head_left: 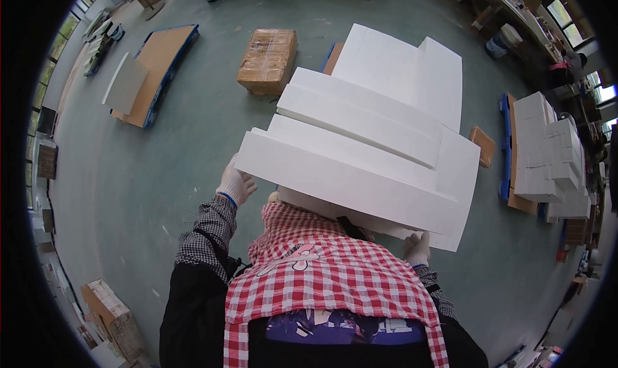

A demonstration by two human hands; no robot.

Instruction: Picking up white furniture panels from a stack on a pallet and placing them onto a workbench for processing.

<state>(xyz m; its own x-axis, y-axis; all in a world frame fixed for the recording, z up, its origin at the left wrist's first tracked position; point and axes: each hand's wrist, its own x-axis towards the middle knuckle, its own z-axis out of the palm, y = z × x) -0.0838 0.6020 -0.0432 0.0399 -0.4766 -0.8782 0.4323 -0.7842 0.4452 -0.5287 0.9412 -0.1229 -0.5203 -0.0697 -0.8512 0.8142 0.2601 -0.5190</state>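
Note:
A long white panel (pixel 347 178) with a stepped profile lies across in front of me, tilted down to the right. My left hand (pixel 237 184), in a white knitted glove, grips its left end, with some fingers hidden behind the edge. At the panel's near edge on the right, my gloved right hand (pixel 417 247) holds on, its fingertips partly covered by the panel. Just beyond lie another white stepped piece (pixel 360 115) and a wide white board (pixel 402 68); where one piece ends and another begins is hard to tell.
A taped brown carton (pixel 267 59) stands on the green floor (pixel 193 149) beyond the panels. At the far left, a blue-edged pallet (pixel 161 65) bears a white sheet (pixel 125 83). To the right, stacked white boxes (pixel 547 155) stand on another pallet, near a small brown carton (pixel 483 147).

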